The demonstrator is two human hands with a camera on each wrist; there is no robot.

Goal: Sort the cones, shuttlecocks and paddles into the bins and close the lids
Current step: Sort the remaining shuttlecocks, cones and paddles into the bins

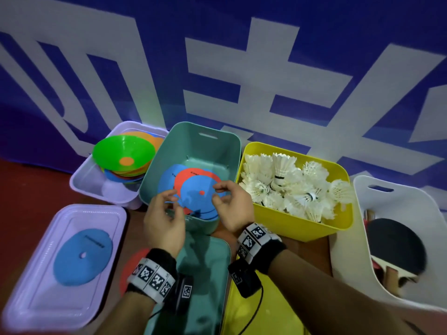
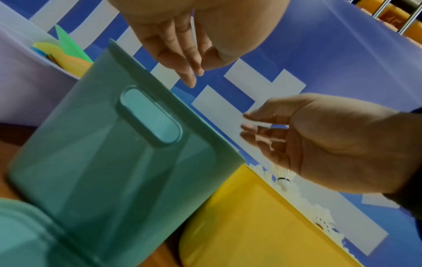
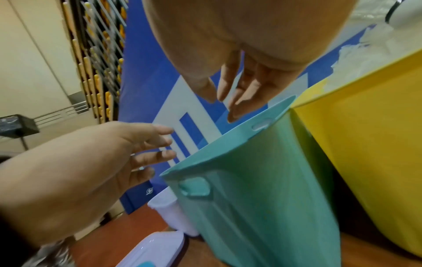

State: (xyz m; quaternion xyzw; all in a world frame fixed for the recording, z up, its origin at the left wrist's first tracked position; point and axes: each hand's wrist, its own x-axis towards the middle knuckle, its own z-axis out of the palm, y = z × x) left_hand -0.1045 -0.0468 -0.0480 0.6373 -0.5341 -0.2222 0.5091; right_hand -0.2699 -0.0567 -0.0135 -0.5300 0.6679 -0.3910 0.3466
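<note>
Head view: both hands are being held over the teal plastic bin [image 1: 154, 165] — left hand [image 1: 164, 221] and right hand [image 1: 232, 206] loosely spread, nothing gripped. Flat blue and red disc cones [image 1: 193, 189] are lying inside.

Left wrist view: fingers [image 2: 187, 59] are hanging relaxed above the rim.

Right wrist view: the same is being shown.

Risk — the flat blue disc cone [image 1: 82, 257] on the lilac plastic lid [image 1: 36, 286] is being overlooked; lifting that lid could spill it.

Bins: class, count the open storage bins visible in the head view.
4, in a row: lilac bin far left, teal bin beside it, yellow bin, white bin at right edge. More may lie outside the frame.
</note>
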